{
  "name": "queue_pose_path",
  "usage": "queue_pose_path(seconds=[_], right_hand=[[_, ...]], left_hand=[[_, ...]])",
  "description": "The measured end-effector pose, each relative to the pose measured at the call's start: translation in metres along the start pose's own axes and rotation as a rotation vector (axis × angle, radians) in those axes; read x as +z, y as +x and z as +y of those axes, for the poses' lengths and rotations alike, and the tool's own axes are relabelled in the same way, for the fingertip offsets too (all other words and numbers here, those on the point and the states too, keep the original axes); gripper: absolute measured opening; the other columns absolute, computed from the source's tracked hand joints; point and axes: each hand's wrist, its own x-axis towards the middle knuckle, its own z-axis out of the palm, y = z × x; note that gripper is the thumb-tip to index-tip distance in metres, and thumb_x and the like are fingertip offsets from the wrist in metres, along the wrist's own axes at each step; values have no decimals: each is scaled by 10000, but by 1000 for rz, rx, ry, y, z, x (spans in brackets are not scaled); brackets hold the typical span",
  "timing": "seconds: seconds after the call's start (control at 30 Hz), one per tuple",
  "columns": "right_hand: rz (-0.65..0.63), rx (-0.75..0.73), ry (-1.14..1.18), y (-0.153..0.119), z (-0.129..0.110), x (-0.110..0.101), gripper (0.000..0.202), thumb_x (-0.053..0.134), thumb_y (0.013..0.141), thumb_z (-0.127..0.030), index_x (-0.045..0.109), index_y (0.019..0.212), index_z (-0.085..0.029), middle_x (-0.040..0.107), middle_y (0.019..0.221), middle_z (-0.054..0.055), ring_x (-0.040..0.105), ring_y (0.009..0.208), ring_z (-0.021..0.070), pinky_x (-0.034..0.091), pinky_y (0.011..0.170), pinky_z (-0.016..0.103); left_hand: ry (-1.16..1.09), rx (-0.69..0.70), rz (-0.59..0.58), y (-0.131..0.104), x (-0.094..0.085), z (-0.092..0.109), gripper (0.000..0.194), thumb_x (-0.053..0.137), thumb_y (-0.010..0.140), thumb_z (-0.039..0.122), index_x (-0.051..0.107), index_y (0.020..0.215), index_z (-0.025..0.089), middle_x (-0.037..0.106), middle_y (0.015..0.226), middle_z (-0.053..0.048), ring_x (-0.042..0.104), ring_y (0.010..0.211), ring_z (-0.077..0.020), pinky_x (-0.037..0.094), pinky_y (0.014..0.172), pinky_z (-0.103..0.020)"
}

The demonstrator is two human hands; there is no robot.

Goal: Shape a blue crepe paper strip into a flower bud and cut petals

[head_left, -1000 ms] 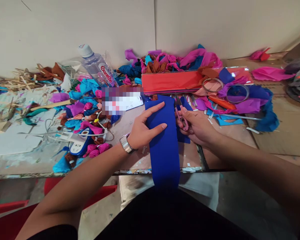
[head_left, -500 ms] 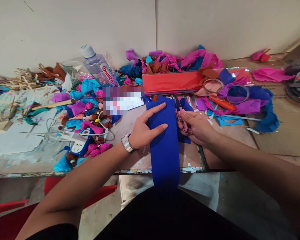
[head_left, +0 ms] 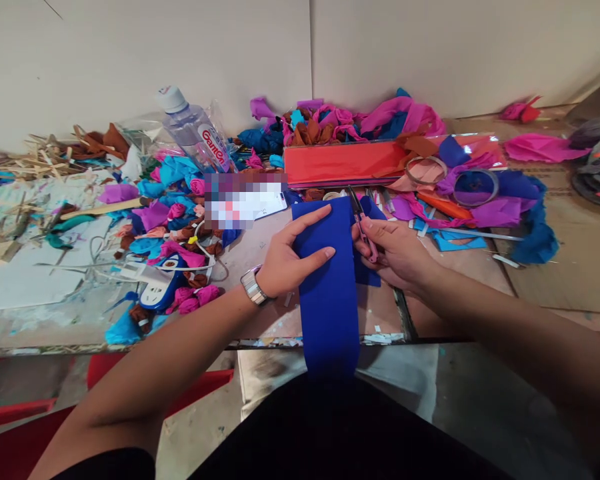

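A long blue strip (head_left: pixel 330 300) of paper or cloth lies over the table's front edge and hangs down toward my lap. My left hand (head_left: pixel 293 257) holds its left side, with thumb and forefinger spread across the top. My right hand (head_left: pixel 393 247) grips pink-handled scissors (head_left: pixel 367 237) at the strip's right edge, their dark blades pointing up and away from me. Another blue piece (head_left: pixel 367 273) lies partly under my right hand.
A bottle (head_left: pixel 193 133), a phone (head_left: pixel 270 204) and a power strip (head_left: pixel 157 287) lie among crumpled coloured pieces at the left. Behind my hands is a red packet (head_left: pixel 340 165). Two tape rings (head_left: pixel 476 189) rest at the right.
The scissors have moved slightly away from the strip's right edge and their blades show more. My right hand has shifted a little; my left hand stays on the strip.
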Motion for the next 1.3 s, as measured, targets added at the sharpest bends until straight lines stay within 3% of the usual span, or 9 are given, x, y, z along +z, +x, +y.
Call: queue_pose_path(seconds=[0.27,0.43,0.57,0.67,0.77,0.83,1.0,1.13,1.3], right_hand=[[-7,-28,-96,0,7,-3,450,799,857,-629,726,900,-187,504,576,-52,310,448,63,189,414,211],[-170,47,-277,-8,9,3,374,937,744,-478,751,896,-192,724,811,26,641,661,148,504,583,268],[-28,-29,-266,-10,-18,4,433,949,736,-500,623,755,-216,525,532,-66,399,429,72,278,412,230],[223,-205,-106,0,-59,0,487,964,754,-405,507,760,-238,437,487,-110,313,419,47,224,432,225],[367,-384,-95,23,-99,-12,385,593,1082,-276,429,737,-228,458,527,-94,364,459,28,286,527,279],[514,-407,-83,42,-112,-26,374,467,1120,-319,424,760,-228,564,613,-81,291,442,14,219,524,336],[449,-259,-240,73,-94,-62,256,616,1061,-338,465,876,-246,623,687,-87,330,484,37,167,523,315],[365,-157,-404,69,-71,-75,309,699,1004,-435,538,852,-220,594,643,-50,405,528,64,167,521,321],[273,-89,-869,56,-74,-82,326,602,1053,-328,612,768,-169,591,621,-21,397,528,73,243,577,321]], left_hand=[[10,9,81,5,-6,-2,739,813,877,520,581,1517,233,604,1556,-135,631,1391,-312,517,1203,-481],[6,66,100,9,-4,-8,917,790,859,619,418,1618,264,480,1650,-148,481,1528,-344,446,1258,-499],[-146,-1,130,8,0,-10,950,686,929,646,158,1683,411,557,1544,-118,726,1165,-244,616,1017,-412],[-187,-90,144,7,-1,-11,732,586,993,621,303,1628,391,609,1442,-113,722,853,-164,639,824,-366],[-154,-144,128,8,-4,-17,531,537,1022,585,490,1475,312,619,1377,-113,689,822,-156,624,771,-359],[-153,-156,98,10,-5,-21,458,496,1041,552,517,1409,280,610,1337,-111,677,783,-143,610,717,-344],[124,-78,32,12,-8,-26,507,622,971,441,512,1415,221,630,1251,-97,626,816,-140,582,788,-335],[443,55,-157,10,-9,-21,583,750,868,512,646,1341,187,662,1285,-138,627,1154,-291,511,1075,-499],[600,67,-267,9,-8,-19,211,715,890,385,792,966,204,749,1062,-103,627,1070,-309,497,1027,-526]])
